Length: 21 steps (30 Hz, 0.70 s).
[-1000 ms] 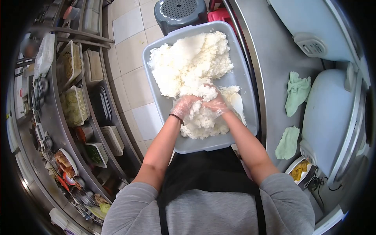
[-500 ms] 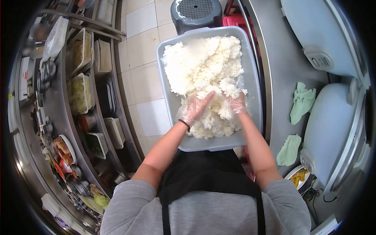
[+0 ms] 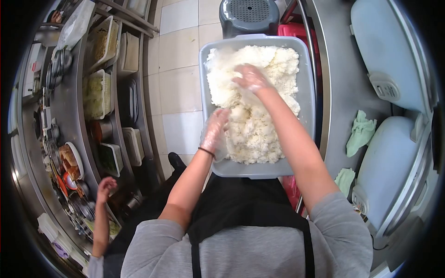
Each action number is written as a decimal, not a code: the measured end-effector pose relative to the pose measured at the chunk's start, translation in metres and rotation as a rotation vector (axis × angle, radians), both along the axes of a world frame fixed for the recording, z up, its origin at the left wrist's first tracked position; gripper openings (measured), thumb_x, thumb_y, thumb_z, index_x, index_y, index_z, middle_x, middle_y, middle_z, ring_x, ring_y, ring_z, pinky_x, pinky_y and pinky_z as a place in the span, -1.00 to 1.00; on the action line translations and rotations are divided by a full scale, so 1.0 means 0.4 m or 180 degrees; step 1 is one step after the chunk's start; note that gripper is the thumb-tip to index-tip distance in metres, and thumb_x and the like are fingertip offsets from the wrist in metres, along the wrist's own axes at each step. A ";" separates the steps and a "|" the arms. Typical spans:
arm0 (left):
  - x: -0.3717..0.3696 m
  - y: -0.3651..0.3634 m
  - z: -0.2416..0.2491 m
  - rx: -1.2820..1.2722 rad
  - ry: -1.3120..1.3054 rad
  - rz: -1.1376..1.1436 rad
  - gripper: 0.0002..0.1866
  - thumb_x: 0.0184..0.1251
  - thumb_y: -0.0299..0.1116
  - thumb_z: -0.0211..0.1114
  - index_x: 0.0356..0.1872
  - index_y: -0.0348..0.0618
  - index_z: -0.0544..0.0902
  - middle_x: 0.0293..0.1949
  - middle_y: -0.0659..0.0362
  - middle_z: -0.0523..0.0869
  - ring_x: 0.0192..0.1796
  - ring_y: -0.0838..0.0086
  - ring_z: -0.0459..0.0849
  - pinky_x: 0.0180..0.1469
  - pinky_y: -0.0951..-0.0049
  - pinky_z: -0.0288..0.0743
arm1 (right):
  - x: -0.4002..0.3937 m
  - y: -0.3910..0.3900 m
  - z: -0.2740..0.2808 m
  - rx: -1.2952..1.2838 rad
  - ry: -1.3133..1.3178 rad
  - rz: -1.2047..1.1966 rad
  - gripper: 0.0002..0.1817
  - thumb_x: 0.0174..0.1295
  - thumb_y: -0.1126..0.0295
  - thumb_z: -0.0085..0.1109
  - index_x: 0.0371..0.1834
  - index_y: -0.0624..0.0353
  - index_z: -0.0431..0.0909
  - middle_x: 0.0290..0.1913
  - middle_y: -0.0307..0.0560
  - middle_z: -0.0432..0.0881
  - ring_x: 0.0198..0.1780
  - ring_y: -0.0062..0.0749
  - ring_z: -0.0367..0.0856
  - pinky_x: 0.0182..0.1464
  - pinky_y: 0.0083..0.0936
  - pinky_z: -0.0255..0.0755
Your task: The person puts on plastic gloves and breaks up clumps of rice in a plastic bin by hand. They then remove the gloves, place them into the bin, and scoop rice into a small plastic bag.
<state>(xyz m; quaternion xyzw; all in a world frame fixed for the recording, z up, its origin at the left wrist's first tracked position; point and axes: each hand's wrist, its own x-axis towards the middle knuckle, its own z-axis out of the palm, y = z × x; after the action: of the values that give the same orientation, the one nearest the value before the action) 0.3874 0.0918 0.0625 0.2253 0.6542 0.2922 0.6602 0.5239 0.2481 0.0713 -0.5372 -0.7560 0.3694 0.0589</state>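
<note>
Rice heaped in a grey tub, a gloved hand on either part

From my head view, I have the left hand by the heap's left side, fingers loosely bent, half open, with nothing visible in its grasp. I see the right hand over the far part, blurred, fingers loosely spread; I can't tell whether it touches the rice. Beyond the tub stands a stool.

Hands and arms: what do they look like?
Left hand and right hand: clear, thin plastic gloves. Dark band on the left wrist; none visible on the right. Short grey sleeves, ending above the elbows.
</note>
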 end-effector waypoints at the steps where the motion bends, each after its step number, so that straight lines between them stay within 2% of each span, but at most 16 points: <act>1: -0.004 0.003 -0.034 -0.0359 -0.0526 0.0692 -0.08 0.04 0.15 0.20 0.25 -0.30 0.04 0.24 -0.15 0.13 0.28 0.13 0.14 0.25 0.15 0.06 | -0.047 0.011 -0.049 -0.0083 0.0237 -0.0026 -0.49 -0.03 0.15 0.21 0.01 0.07 0.43 0.09 0.08 0.40 0.15 -0.09 0.32 0.18 -0.34 0.20; 2: -0.010 0.010 -0.077 -0.0708 -0.1055 0.1384 -0.01 0.09 0.16 0.14 0.31 -0.30 -0.16 0.30 -0.17 -0.02 0.34 0.06 0.01 0.28 0.09 -0.02 | -0.083 0.015 -0.090 -0.0161 0.0473 -0.0054 -0.46 -0.04 0.14 0.21 0.05 0.07 0.40 0.11 0.09 0.38 0.17 -0.08 0.31 0.19 -0.34 0.19; 3: -0.016 0.023 -0.117 -0.0805 -0.1478 0.1599 0.12 0.05 0.27 0.10 0.29 -0.33 -0.35 0.32 -0.20 -0.20 0.36 0.02 -0.13 0.30 0.05 -0.12 | -0.110 0.012 -0.110 -0.0172 0.0474 -0.0039 -0.46 -0.04 0.14 0.21 0.05 0.07 0.40 0.11 0.09 0.38 0.17 -0.08 0.31 0.19 -0.34 0.19; 4: -0.022 0.035 -0.156 -0.0813 -0.1479 0.1616 0.12 0.05 0.27 0.10 0.29 -0.33 -0.35 0.32 -0.20 -0.20 0.36 0.02 -0.13 0.30 0.05 -0.12 | -0.131 0.009 -0.130 -0.0086 -0.0006 0.0212 -0.40 -0.05 0.15 0.22 0.11 0.03 0.34 0.13 0.09 0.36 0.18 -0.08 0.29 0.21 -0.34 0.17; 5: -0.021 0.055 -0.160 -0.0837 -0.1746 0.1821 0.11 0.00 0.32 0.10 0.31 -0.27 -0.28 0.32 -0.14 -0.14 0.36 0.05 -0.12 0.29 0.05 -0.10 | -0.142 0.004 -0.142 0.0002 -0.0485 0.0460 -0.35 -0.06 0.16 0.23 0.17 -0.01 0.28 0.16 0.10 0.33 0.20 -0.08 0.27 0.22 -0.34 0.16; 6: -0.018 0.065 -0.162 -0.0863 -0.2016 0.2021 0.11 -0.04 0.36 0.09 0.32 -0.21 -0.21 0.32 -0.07 -0.09 0.37 0.08 -0.11 0.29 0.06 -0.08 | -0.137 -0.008 -0.154 -0.0012 -0.0491 0.0466 -0.35 -0.06 0.16 0.23 0.17 -0.01 0.28 0.16 0.10 0.33 0.20 -0.08 0.27 0.22 -0.34 0.16; 8: -0.007 0.079 -0.141 -0.0742 -0.1905 0.1856 0.07 -0.03 0.38 0.05 0.32 -0.18 -0.14 0.31 -0.05 -0.02 0.35 0.11 -0.04 0.27 0.06 -0.02 | -0.110 -0.052 -0.166 -0.0207 -0.0155 0.0270 -0.27 -0.09 0.17 0.26 0.22 -0.05 0.20 0.16 0.10 0.33 0.20 -0.08 0.26 0.23 -0.36 0.15; 10: 0.002 0.082 -0.130 -0.0604 -0.1803 0.1681 0.03 -0.02 0.40 0.01 0.32 -0.15 -0.06 0.30 -0.03 0.04 0.34 0.13 0.03 0.25 0.07 0.03 | -0.082 -0.115 -0.115 -0.0420 -0.0390 0.0359 -0.31 -0.09 0.26 0.27 0.18 0.02 0.23 0.15 0.08 0.33 0.19 -0.11 0.28 0.19 -0.35 0.19; 11: 0.001 0.078 -0.130 -0.0454 -0.1890 0.1452 -0.04 0.03 0.37 0.00 0.30 -0.13 0.00 0.28 0.02 0.10 0.31 0.11 0.09 0.20 0.05 0.13 | -0.066 -0.152 -0.090 -0.0633 -0.0611 0.0446 -0.35 -0.09 0.34 0.28 0.15 0.08 0.27 0.15 0.07 0.33 0.18 -0.13 0.29 0.15 -0.35 0.24; 13: -0.017 0.056 -0.201 -0.0333 -0.2035 0.1239 -0.21 0.10 0.29 0.02 0.20 -0.12 0.23 0.19 0.09 0.28 0.23 0.15 0.25 0.03 0.06 0.35 | -0.029 -0.234 -0.110 -0.0520 -0.0107 0.0524 -0.28 -0.12 0.32 0.30 0.19 0.05 0.22 0.17 0.10 0.29 0.23 -0.10 0.21 0.20 -0.32 0.17; 14: -0.015 0.052 -0.193 -0.0331 -0.2036 0.1229 -0.21 0.10 0.29 0.02 0.20 -0.12 0.23 0.19 0.09 0.28 0.23 0.15 0.25 0.03 0.06 0.35 | -0.019 -0.257 -0.096 -0.0516 -0.0107 0.0515 -0.28 -0.12 0.32 0.30 0.19 0.05 0.22 0.17 0.10 0.29 0.23 -0.10 0.21 0.20 -0.32 0.17; 16: -0.006 0.038 -0.167 -0.0676 -0.1369 0.0707 -0.18 0.01 0.27 0.15 0.21 -0.06 0.24 0.23 0.06 0.25 0.27 0.24 0.20 0.15 0.10 0.21 | 0.002 -0.294 -0.064 -0.0577 -0.0083 0.0569 -0.19 -0.15 0.10 0.30 0.25 -0.09 0.17 0.30 0.06 0.11 0.32 -0.05 0.05 0.31 -0.19 -0.01; 17: -0.006 0.035 -0.177 -0.0847 -0.1157 0.0660 -0.25 0.00 0.16 0.25 0.16 -0.08 0.32 0.24 0.09 0.25 0.31 0.28 0.11 0.17 0.11 0.16 | 0.017 -0.309 -0.054 -0.0497 0.0255 0.0459 -0.13 -0.21 0.15 0.36 0.26 -0.11 0.15 0.30 0.07 0.10 0.34 -0.01 -0.01 0.30 -0.19 0.02; 18: -0.004 0.033 -0.188 -0.0851 -0.1155 0.0638 -0.25 0.00 0.16 0.25 0.16 -0.08 0.32 0.24 0.09 0.25 0.31 0.28 0.11 0.17 0.11 0.16 | 0.029 -0.310 -0.047 -0.0496 0.0256 0.0437 -0.13 -0.21 0.15 0.36 0.26 -0.11 0.15 0.30 0.07 0.10 0.34 -0.01 -0.01 0.30 -0.19 0.02; 20: 0.002 0.029 -0.192 -0.0484 -0.0980 -0.0346 -0.34 0.03 0.05 0.27 0.13 -0.09 0.38 0.25 0.09 0.23 0.34 0.32 0.02 0.23 0.09 0.05 | 0.052 -0.308 -0.024 -0.0550 0.0715 0.0241 -0.15 -0.28 0.32 0.38 0.22 -0.09 0.22 0.27 0.03 0.16 0.33 -0.06 0.03 0.27 -0.24 0.10; 21: 0.022 0.030 -0.114 -0.0379 -0.1272 -0.0256 -0.46 0.07 -0.06 0.27 0.04 -0.14 0.47 0.21 0.10 0.30 0.31 0.36 0.10 0.22 0.14 0.06 | 0.064 -0.307 -0.030 -0.0544 0.0717 0.0224 -0.15 -0.28 0.32 0.38 0.22 -0.09 0.22 0.27 0.03 0.16 0.33 -0.06 0.03 0.27 -0.24 0.10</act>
<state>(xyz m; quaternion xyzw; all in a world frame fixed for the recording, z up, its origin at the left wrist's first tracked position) 0.3963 0.1039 0.0167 0.1494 0.5168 0.2654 0.8001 0.5495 0.1253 0.0594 -0.4686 -0.7287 0.4922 0.0844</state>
